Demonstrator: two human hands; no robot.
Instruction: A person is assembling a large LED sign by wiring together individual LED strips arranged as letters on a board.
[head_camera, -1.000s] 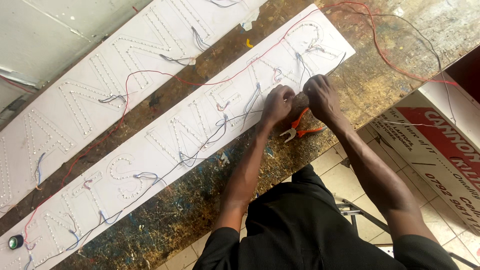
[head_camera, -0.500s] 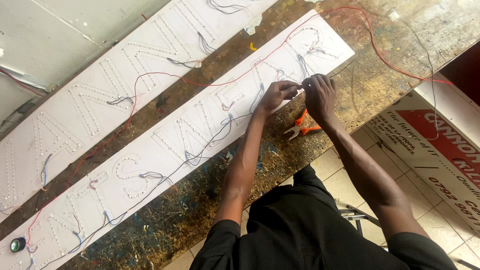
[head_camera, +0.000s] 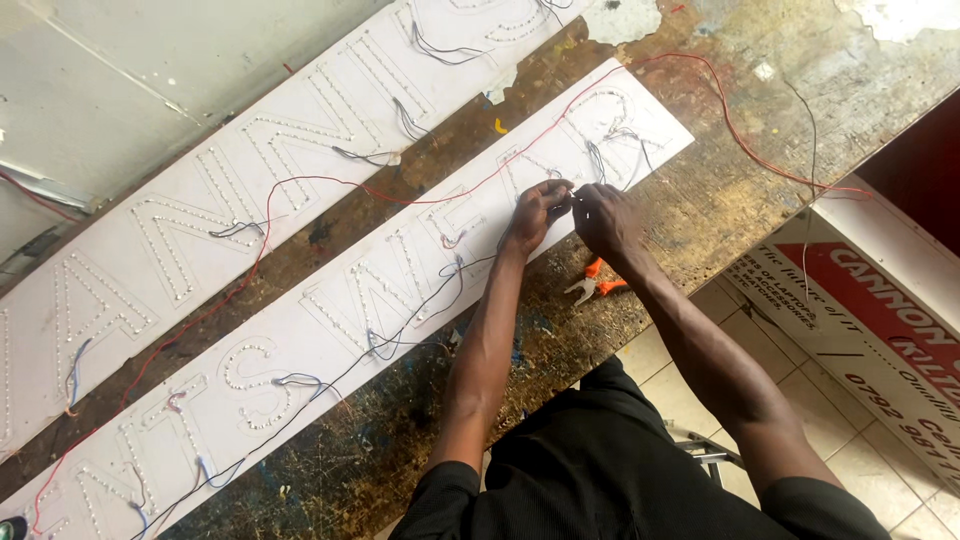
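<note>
A long white sign board (head_camera: 330, 330) with dotted letter outlines lies slanted across a worn wooden bench (head_camera: 720, 200). My left hand (head_camera: 537, 213) and my right hand (head_camera: 601, 217) meet over its right part, fingertips pinching a thin wire (head_camera: 566, 196) between them. Black and blue wires (head_camera: 420, 310) run along the board. A red wire (head_camera: 300, 185) loops over it and off to the right. Orange-handled pliers (head_camera: 596, 284) lie on the bench just below my right wrist.
A second white lettered board (head_camera: 200, 200) lies parallel, farther away. A red and white printed sign (head_camera: 880, 320) leans beside the bench at the right. Tiled floor (head_camera: 670, 370) and a metal stool frame (head_camera: 700, 450) lie below. A grey panel (head_camera: 150, 60) fills the top left.
Both hands have moved a little farther onto the board, away from the pliers, and stay joined on the wire. The view has shifted slightly.
</note>
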